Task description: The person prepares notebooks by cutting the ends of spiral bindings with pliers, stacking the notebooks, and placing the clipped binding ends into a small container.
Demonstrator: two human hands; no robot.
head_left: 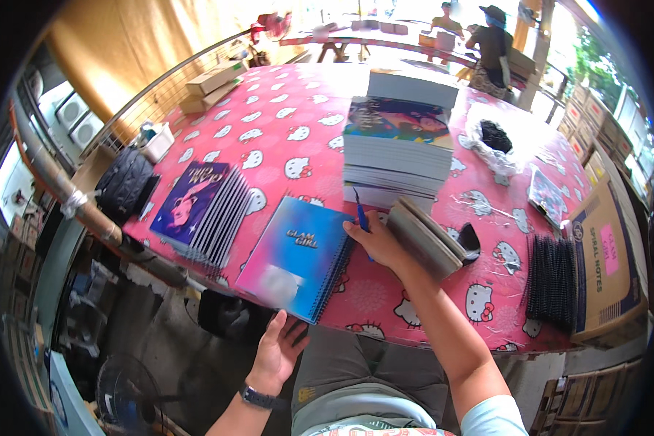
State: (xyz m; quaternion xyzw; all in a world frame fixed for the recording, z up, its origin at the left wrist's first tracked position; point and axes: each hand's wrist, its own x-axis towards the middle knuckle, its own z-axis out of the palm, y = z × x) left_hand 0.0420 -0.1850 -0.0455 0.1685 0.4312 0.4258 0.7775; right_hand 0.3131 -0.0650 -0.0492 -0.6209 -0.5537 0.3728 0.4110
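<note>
A spiral notebook (298, 251) with a blue and pink cover lies tilted on the table's near side, its dark coil along the right edge. My right hand (373, 238) is closed round a slim blue tool (361, 212) with a dark pointed tip; its exact kind is unclear. That hand is beside the notebook's upper right edge. Below the notebook's near edge, my left hand (277, 350) is open, palm up, with nothing in it. A grey-brown block-like object (427, 236) stands just right of my right hand. Behind it rises a tall stack of unbound books (398, 156).
Coil-bound notebooks (200, 207) with purple covers are stacked at left. Black plastic coils (548, 283) lie at right by a cardboard box (609, 254). A plastic bag (495, 142) with black contents sits farther back. The pink patterned tablecloth (385, 298) covers the table. Two people (490, 54) are in the background.
</note>
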